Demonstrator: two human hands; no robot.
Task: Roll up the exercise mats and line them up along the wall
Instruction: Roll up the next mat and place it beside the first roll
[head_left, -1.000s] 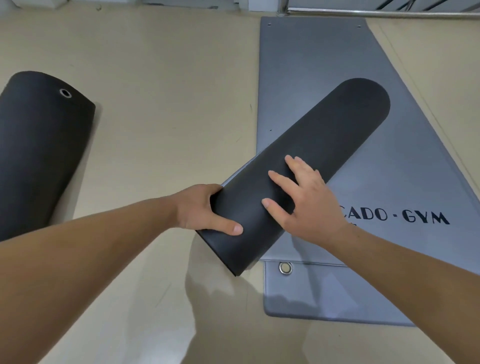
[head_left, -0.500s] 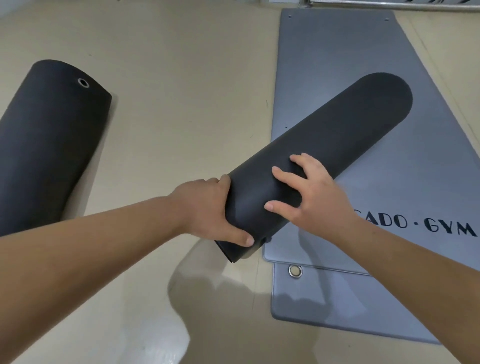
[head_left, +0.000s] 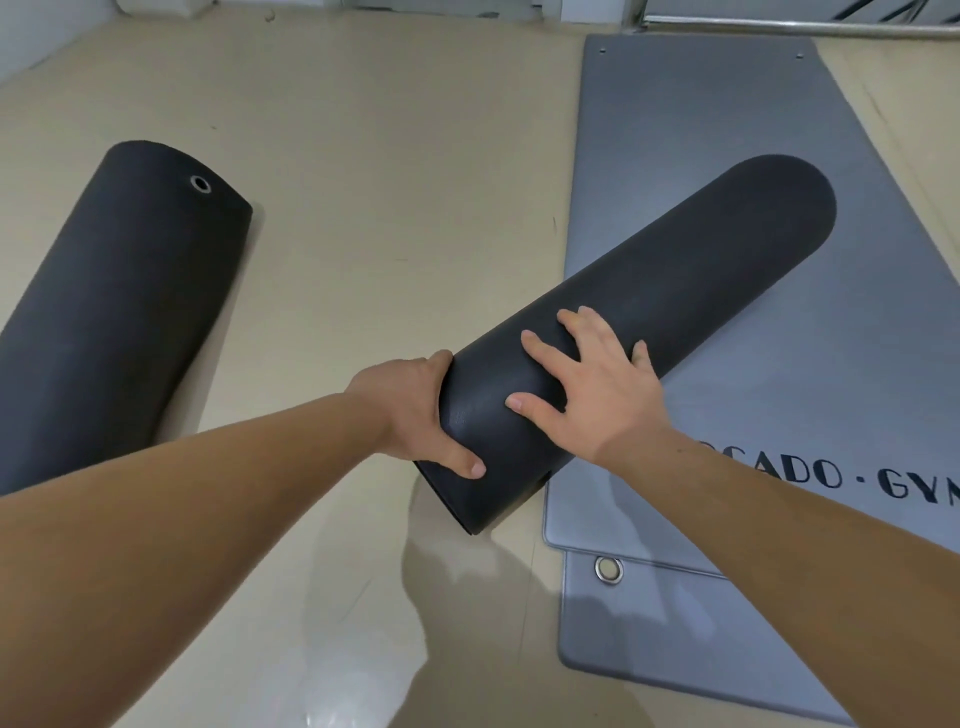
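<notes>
A rolled black mat (head_left: 675, 291) lies slantwise, its near end over the beige floor and its far end on a flat grey mat (head_left: 727, 130) printed with gym lettering. My left hand (head_left: 415, 415) grips the roll's near end, thumb across the top. My right hand (head_left: 587, 384) lies on top of the roll with fingers spread and straight. A second rolled black mat (head_left: 119, 312) with a metal eyelet lies on the floor at the left.
Another grey mat (head_left: 675, 623) with a metal eyelet peeks out under the near end of the lettered one. A wall base (head_left: 52, 31) runs across the top left, and a metal rail (head_left: 779, 23) at the top right. Beige floor (head_left: 405, 182) separates the rolls.
The roll's near end has shifted a little to the right and toward the grey mat. My left hand has wrapped further round the end. The view has tilted slightly.
</notes>
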